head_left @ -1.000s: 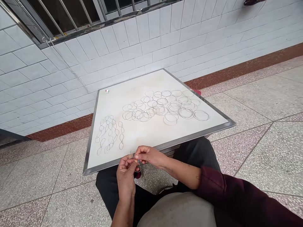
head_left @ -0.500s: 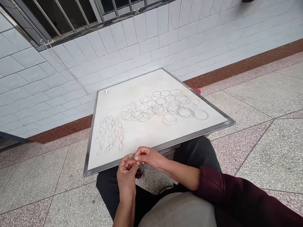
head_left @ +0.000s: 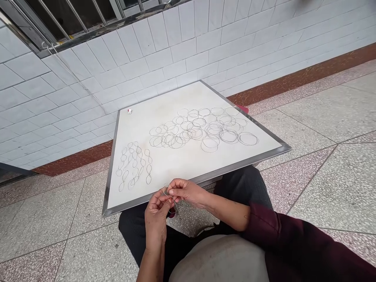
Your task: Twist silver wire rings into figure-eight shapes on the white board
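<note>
A thin wire loop point(head_left: 176, 208) is pinched between my two hands at the table's near edge. My left hand point(head_left: 158, 211) closes its thumb and fingers on the wire from the left. From the right, my right hand point(head_left: 185, 192) pinches it close by, the fingertips of both hands almost touching. One rounded part of the wire hangs below the fingers, and another bit shows above them. Twisted wire pieces point(head_left: 149, 167), each with several small loops, lie on the left of the table. Round wire rings point(head_left: 229, 136) lie overlapping across its middle and right.
The white table point(head_left: 173, 166) has a metal rim and stands against a tiled wall point(head_left: 164, 58). A small white and red item point(head_left: 129, 111) sits at its far left corner. A barred window point(head_left: 79, 19) is above. My knees are under the near edge.
The wire between my hands now shows more clearly, with a loop hanging below and a piece above the fingertips. My hands stay close together; the view has shifted slightly.
</note>
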Demonstrator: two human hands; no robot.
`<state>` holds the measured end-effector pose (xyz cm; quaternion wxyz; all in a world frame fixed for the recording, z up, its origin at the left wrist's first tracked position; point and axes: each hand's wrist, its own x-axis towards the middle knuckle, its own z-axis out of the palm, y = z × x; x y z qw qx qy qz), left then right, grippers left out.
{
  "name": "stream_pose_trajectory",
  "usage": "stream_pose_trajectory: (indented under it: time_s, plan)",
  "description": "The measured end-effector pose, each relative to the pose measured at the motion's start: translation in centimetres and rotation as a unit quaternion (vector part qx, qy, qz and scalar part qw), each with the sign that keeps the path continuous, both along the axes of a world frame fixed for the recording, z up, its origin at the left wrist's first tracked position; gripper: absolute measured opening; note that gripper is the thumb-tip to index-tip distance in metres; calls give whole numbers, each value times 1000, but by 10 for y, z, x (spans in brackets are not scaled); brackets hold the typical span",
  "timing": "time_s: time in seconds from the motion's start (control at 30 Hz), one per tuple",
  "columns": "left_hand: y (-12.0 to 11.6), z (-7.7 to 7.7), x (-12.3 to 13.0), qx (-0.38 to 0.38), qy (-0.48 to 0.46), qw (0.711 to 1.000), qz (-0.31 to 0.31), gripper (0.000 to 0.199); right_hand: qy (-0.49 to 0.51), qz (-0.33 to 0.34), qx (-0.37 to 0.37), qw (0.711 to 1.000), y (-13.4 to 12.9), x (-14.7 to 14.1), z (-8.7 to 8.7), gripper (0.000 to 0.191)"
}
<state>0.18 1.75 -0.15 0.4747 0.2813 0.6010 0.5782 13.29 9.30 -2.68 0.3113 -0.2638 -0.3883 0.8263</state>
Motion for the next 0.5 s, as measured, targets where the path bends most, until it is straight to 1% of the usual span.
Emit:
stream_pose_trajectory:
  time_s: [0.13,0.27,0.4,0.5]
  plan:
    - [-1,-1,-5,-11,7,1000,-22,47,-2,25,2,1000,2,8,0,37]
    - [-1,-1,-6,-12,21,999,-34,46,-13,35,33,999,3,9,-2,39]
    - [-1,1,-5,-14,45,998,-32,46,-33,26,76,996,5,8,-5,39]
    - [-1,3,-3,-11,60,997,-38,43,-47,12,105,993,6,8,-6,36]
